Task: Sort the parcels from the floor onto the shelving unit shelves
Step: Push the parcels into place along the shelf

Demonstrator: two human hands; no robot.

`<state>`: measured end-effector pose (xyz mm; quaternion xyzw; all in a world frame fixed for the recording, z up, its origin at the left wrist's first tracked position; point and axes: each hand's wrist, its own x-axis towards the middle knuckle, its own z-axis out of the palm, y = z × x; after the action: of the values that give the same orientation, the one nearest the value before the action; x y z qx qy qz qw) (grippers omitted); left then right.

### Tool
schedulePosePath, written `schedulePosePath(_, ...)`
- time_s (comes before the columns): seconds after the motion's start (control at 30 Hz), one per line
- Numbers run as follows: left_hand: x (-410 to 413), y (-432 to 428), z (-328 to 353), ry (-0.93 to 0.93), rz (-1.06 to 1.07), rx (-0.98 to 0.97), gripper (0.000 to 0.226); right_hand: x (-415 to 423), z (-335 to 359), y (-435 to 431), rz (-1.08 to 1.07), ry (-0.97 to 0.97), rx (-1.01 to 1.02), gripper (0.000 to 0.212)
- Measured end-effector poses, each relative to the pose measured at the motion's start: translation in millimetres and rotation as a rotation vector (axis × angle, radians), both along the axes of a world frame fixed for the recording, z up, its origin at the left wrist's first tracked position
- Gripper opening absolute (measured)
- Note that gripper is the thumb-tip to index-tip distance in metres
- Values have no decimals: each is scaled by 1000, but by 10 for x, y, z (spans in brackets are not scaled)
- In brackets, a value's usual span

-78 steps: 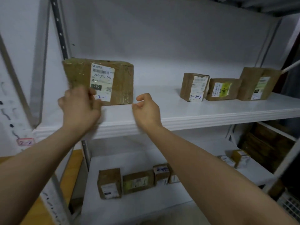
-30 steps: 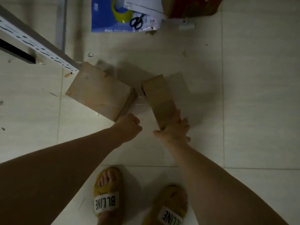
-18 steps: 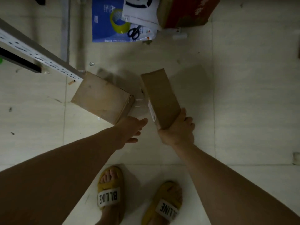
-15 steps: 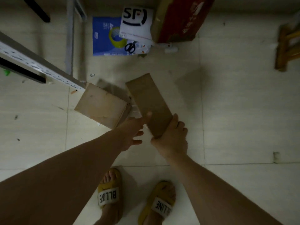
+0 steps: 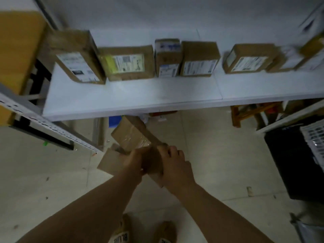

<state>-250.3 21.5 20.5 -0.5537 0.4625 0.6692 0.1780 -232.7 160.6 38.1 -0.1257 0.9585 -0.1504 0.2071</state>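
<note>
White shelf (image 5: 157, 95) of boxes (image 5: 128, 63) above pale tiled floor (image 5: 219, 155).

The parcel (image 5: 133, 135) is plain brown cardboard under glossy clear tape. The shelf (image 5: 140, 95) is white. The boxes (image 5: 199, 58) on it are brown with white labels; one label (image 5: 122, 64) has a yellow-green band. The floor (image 5: 210, 155) is pale beige tile with dark specks. The slippers (image 5: 121, 235) are mustard yellow with white bands lettered in black. The crate (image 5: 313, 142) is white lattice.
</note>
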Motion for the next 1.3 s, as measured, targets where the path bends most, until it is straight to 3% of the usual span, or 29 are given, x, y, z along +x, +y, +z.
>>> schedulePosePath(0.13,85,140,507,146,-24,310,66,191,462,-2,-4,-34,-105,81)
schedulePosePath(0.23,270,105,711,36,-82,249,57,310,705,79,-7,-193,-192,69)
schedulePosePath(0.3,397,27,845,53,-108,244,57,222,967,171,-152,-210,-309,51)
schedulePosePath(0.37,430,-56,1036,193,-137,306,59,13,1317,287,-331,-143,-347,51)
schedulePosePath(0.43,377,-88,1365,404,-202,410,48,-241,1718,390,-428,-182,-421,73)
schedulePosePath(0.53,215,-80,1953,706,-170,561,66,-511,2425,495,-422,-483,-683,91)
schedulePosePath(0.6,100,-34,2339,807,-118,660,60,-609,2898,513,-315,-631,-821,83)
schedulePosePath(0.67,-36,14,2742,858,-121,657,47,-681,3345,533,-233,-529,-815,80)
schedulePosePath(0.8,-303,236,3531,955,-276,464,39,-733,3925,644,-304,5,-576,109)
schedulePosePath(0.9,-407,480,4039,953,-406,315,61,-685,4139,710,-300,256,-452,119)
schedulePosePath(0.97,-404,621,4294,929,-462,253,74,-642,4262,735,-278,312,-375,119)
schedulePosePath(1.03,-411,702,4428,915,-382,214,81,-609,4340,776,-245,373,-260,118)
schedulePosePath(1.2,-463,743,4536,933,-225,349,63,-525,4545,860,-92,455,-200,117)
schedulePosePath(1.3,-469,635,4426,956,-199,443,57,-576,4681,1012,33,277,-384,87)
